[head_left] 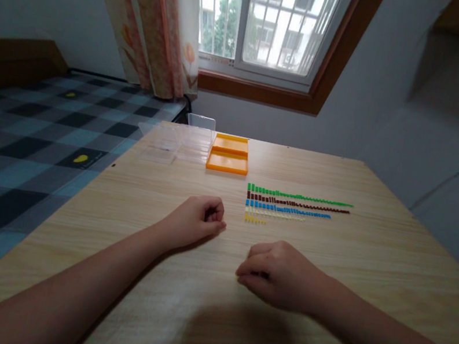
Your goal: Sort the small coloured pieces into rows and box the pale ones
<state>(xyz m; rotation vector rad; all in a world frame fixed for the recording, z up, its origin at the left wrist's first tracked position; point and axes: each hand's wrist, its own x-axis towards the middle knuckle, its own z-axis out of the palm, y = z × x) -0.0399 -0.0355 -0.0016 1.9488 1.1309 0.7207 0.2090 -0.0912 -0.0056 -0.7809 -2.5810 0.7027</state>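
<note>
My left hand [197, 219] rests on the wooden table [137, 303], its fingers curled in and the thumb against the surface; whatever lies inside the curl, if anything, is hidden. Closer to me, my right hand [276, 274] pinches a tiny yellow piece [237, 278] between thumb and finger, low over the tabletop. Beyond both hands, small pieces stand in lines: a green row [300, 197], a dark brown row [298, 205], a blue row [289, 210], a pale row [273, 214] and a short yellow row [253, 219] nearest me.
An open orange tray [226, 169] lies toward the table's far edge. Left of it are clear plastic boxes [194, 145], one with a raised lid. A bed with a checked cover [61, 150] adjoins the left side, and a wall [440, 172] runs along the right.
</note>
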